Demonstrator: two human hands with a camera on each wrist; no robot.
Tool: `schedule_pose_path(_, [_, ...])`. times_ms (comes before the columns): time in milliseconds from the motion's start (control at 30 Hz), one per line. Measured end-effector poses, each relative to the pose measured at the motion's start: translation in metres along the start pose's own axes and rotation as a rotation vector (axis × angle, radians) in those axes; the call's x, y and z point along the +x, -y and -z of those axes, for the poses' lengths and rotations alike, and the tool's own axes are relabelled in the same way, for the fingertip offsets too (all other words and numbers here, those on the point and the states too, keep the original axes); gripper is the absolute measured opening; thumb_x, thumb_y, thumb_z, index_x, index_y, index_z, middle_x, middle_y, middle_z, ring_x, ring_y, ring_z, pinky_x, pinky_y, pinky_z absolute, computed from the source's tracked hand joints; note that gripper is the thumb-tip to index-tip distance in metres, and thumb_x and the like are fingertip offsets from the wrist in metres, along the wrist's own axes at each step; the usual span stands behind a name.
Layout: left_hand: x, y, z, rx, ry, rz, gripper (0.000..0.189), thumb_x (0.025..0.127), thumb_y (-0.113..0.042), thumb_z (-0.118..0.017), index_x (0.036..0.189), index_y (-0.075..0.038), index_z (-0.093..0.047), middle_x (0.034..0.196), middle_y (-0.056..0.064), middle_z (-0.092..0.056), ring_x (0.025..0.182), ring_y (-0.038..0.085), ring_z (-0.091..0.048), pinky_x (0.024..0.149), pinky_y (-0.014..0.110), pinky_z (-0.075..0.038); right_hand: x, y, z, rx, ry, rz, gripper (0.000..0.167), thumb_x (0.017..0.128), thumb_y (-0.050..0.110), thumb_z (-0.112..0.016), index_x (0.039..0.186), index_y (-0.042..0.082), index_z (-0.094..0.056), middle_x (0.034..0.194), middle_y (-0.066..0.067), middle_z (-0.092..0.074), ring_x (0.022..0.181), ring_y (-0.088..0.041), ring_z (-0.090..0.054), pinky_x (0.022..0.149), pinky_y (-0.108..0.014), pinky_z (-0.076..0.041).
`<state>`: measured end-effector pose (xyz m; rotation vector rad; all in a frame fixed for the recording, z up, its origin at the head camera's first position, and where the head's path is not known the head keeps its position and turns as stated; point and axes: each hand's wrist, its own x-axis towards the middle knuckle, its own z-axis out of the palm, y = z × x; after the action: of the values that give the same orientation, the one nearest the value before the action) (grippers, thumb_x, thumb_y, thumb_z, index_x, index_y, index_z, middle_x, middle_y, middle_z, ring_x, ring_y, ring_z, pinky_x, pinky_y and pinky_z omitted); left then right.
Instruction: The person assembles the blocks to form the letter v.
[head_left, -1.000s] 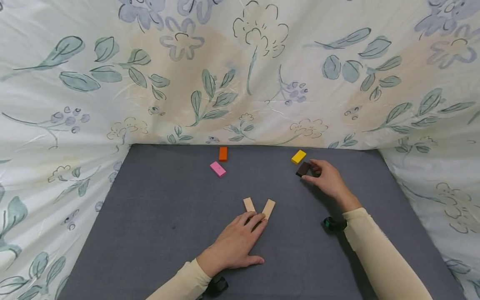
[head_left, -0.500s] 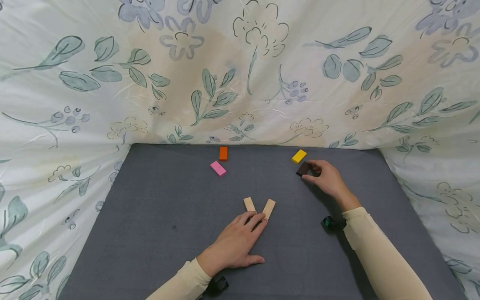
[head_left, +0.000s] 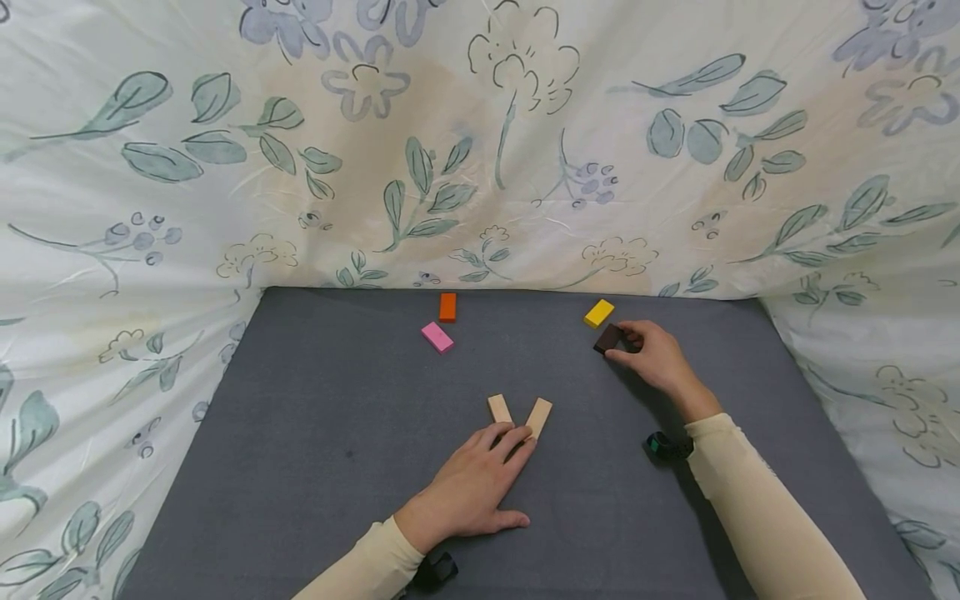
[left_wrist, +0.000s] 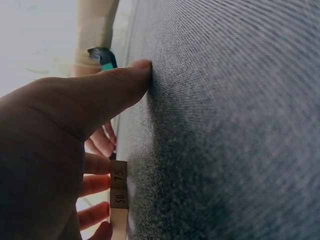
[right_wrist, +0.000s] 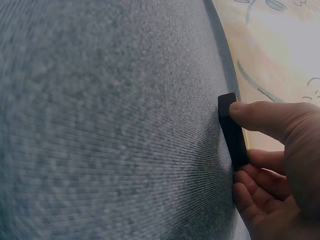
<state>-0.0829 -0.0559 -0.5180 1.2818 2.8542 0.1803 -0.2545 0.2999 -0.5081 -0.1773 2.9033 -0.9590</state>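
In the head view my left hand point(head_left: 474, 482) lies palm down at the front middle. Its fingertips rest on two pale wooden blocks, a left one point(head_left: 499, 408) and a right one point(head_left: 538, 417), set in a V. The left wrist view shows block ends stamped 75 point(left_wrist: 118, 175) and 50 point(left_wrist: 119, 198). Farther right, my right hand point(head_left: 656, 360) pinches a dark brown block point(head_left: 608, 337) between thumb and fingers. The right wrist view has this dark block close to the cloth, on edge or tilted; whether it touches the cloth I cannot tell.
A yellow block point(head_left: 599, 313) lies just behind the dark one. Toward the back left are an orange block point(head_left: 447, 307) and a pink block point(head_left: 437, 337). Grey cloth point(head_left: 330, 467) covers the table, and a floral curtain point(head_left: 420, 167) hangs around its back and sides.
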Motion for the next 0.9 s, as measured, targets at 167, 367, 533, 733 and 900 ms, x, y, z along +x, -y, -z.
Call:
schedule_pose_path(167, [0.0002,-0.0005,0.0002,0.001,0.011,0.003,0.103,0.090,-0.077,-0.073,0.165,-0.012,-0.047,0.167,0.003,-0.039,0.152,0.025,-0.036,0.122,0.042,-0.039,-0.0021,0.0010,0.0001,-0.001,0.002,-0.003,0.067,0.100,0.028,-0.082,0.153,-0.004,-0.056,0.140,-0.029,-0.059,0.122,-0.046,-0.060,0.098,-0.062,-0.052])
schedule_pose_path(367, [0.0005,-0.0003,-0.0004,0.000,0.009,0.002,0.102,0.090,-0.077,-0.073,0.165,-0.012,-0.047,0.167,0.003,-0.039,0.152,0.025,-0.036,0.121,0.042,-0.040,-0.0017,-0.0004,-0.0006,-0.006,0.005,-0.013,0.068,0.100,0.028,-0.081,0.154,-0.004,-0.055,0.140,-0.028,-0.058,0.124,-0.045,-0.059,0.098,-0.062,-0.052])
schedule_pose_path(533, [0.0005,-0.0007,0.0001,-0.005,-0.002,-0.001,0.102,0.089,-0.076,-0.074,0.164,-0.012,-0.048,0.166,0.003,-0.040,0.152,0.025,-0.037,0.121,0.042,-0.040,-0.0018,-0.0006,-0.0008,0.002,-0.003,-0.017,0.068,0.099,0.028,-0.081,0.154,-0.004,-0.055,0.141,-0.029,-0.058,0.124,-0.046,-0.059,0.099,-0.063,-0.051])
schedule_pose_path(733, [0.0008,-0.0009,0.0008,-0.007,0.001,0.003,0.103,0.089,-0.077,-0.074,0.165,-0.012,-0.047,0.166,0.003,-0.040,0.152,0.025,-0.036,0.121,0.042,-0.040,-0.0038,0.0009,-0.0018,-0.006,-0.004,-0.010,0.069,0.099,0.030,-0.082,0.153,-0.003,-0.056,0.140,-0.028,-0.059,0.123,-0.045,-0.060,0.098,-0.062,-0.052])
schedule_pose_path(900, [0.0013,-0.0005,0.0007,-0.005,0.002,0.004,0.103,0.089,-0.077,-0.074,0.165,-0.012,-0.046,0.167,0.003,-0.040,0.152,0.025,-0.036,0.121,0.042,-0.040,-0.0054,0.0022,-0.0024,-0.005,-0.003,-0.006,0.069,0.099,0.032,-0.082,0.152,-0.003,-0.057,0.139,-0.027,-0.060,0.123,-0.044,-0.060,0.099,-0.061,-0.052])
